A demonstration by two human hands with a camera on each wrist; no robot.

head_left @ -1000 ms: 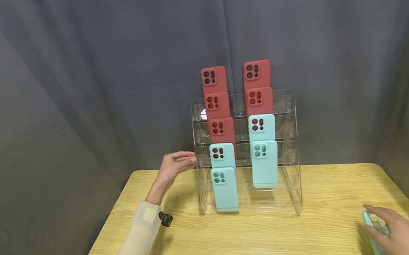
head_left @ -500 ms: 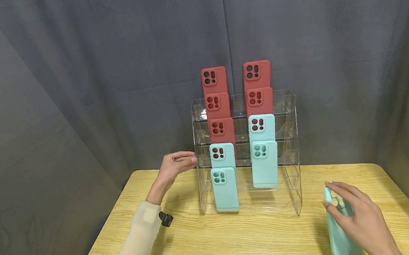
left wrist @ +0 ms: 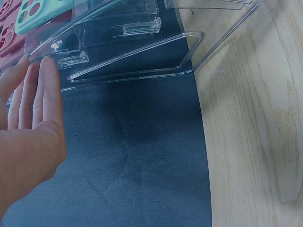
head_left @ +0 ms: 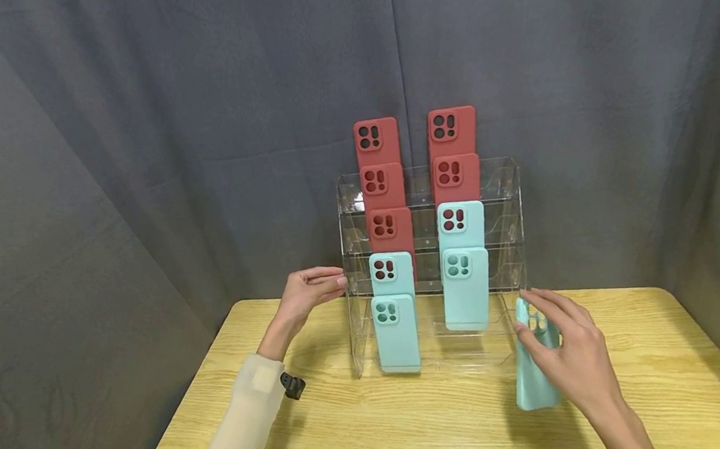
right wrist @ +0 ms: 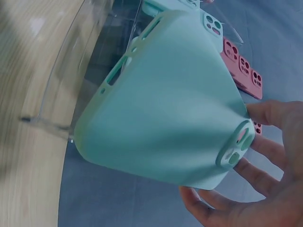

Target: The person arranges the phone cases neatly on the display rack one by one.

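Note:
A clear stepped display rack (head_left: 512, 226) holds two columns of phone cases, red above and mint below. My left hand (head_left: 307, 291) holds the rack's left side edge, thumb and straight fingers meeting at the panel, as the left wrist view shows. In my right hand (head_left: 569, 347) is a mint phone case (head_left: 534, 386), gripped near its camera-cutout end between thumb and fingers. That case hangs tilted beside the rack's right side, overlapping it in the head view. In the right wrist view, the held case (right wrist: 165, 104) covers much of the rack.
In the left column, a mint phone case (head_left: 397, 340) sits lowest, under three red ones. The right column's lowest mint case (head_left: 468, 296) stands one step higher. A wooden table (head_left: 382, 430) carries the rack; a dark grey curtain (head_left: 217, 100) hangs behind and at the sides.
My right hand has moved left from the table's right edge to the rack's right side, carrying the mint phone case. The left hand and the rack have stayed still.

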